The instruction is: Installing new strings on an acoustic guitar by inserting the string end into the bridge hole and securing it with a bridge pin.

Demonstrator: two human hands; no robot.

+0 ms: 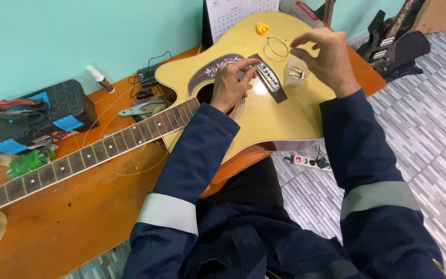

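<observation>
Yellow guitar (264,116) under hands, perhaps touching.

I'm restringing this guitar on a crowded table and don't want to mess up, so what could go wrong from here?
1. The coiled string lies loose on the guitar; it may slide off or scratch the top.
2. The small clear bag under your right hand could get knocked, perhaps onto the floor.
3. Your left hand works by the bridge; a slip might mark the finish.
</observation>
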